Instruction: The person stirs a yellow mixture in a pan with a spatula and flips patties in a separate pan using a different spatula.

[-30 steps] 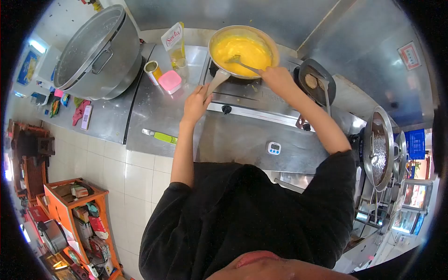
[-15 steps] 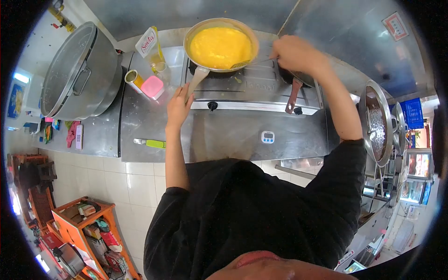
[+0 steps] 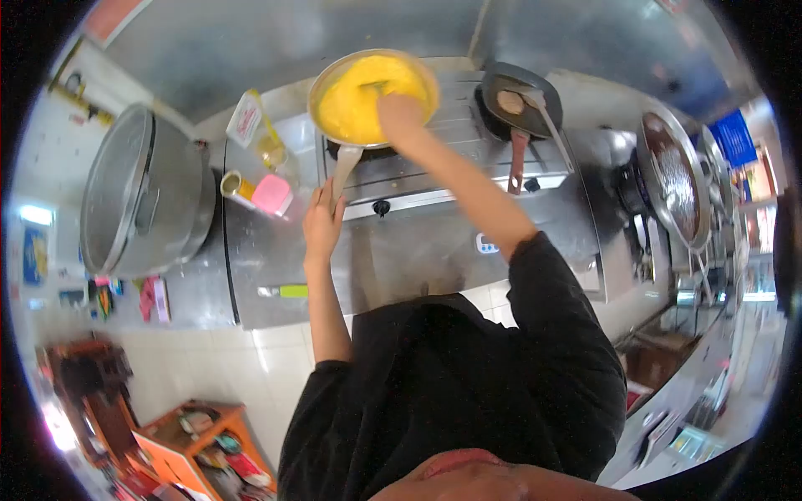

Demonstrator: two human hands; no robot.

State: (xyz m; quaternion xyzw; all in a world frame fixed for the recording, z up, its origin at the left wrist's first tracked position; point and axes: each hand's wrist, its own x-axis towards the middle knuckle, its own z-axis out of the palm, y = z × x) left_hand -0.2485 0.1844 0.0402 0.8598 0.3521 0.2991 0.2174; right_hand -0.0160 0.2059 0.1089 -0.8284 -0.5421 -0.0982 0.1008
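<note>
Nr the front edge of the bench [image 3: 401, 263], a green-handled tool [image 3: 292, 290] is laid flat, its blade end pointed L, its handle end set just beside the L forearm. Further R, a white timer w/ blue buttons [image 3: 486, 244] is partly covered by the R forearm. Hands are held apart, each w/ its own grip. By the L hand [image 3: 322, 224], the pale handle [image 3: 347, 167] of a round pan [image 3: 431, 83] is clasped, beyond a black knob [image 3: 381, 207] on the stove [image 3: 393, 171] front. The pan is seated over the L burner & is filled w/ a yellow mix [image 3: 351, 100]. Above it, by the R hand [image 3: 399, 117], blurred, a utensil [image 3: 375, 86] is gripped w/ its tip dipped in the mix; its handle is mostly hidden.

L of the stove, a pink-lidded tub [image 3: 272, 194], an open can [image 3: 237, 185] & a labelled pouch [image 3: 251, 121] are grouped close. Over the R burner, a dark pan [image 3: 543, 83] is placed w/ a brown patty [image 3: 510, 102] inside & a spatula [image 3: 555, 134] leant across its rim. Far L, a big metal pot [image 3: 188, 184] is stood; far R, a wide vessel [image 3: 668, 184] w/ dark glossy contents is seen, w/ a blue crate [image 3: 733, 138] beyond. Behind the stove, all is backed by a steel wall [image 3: 393, 29].
</note>
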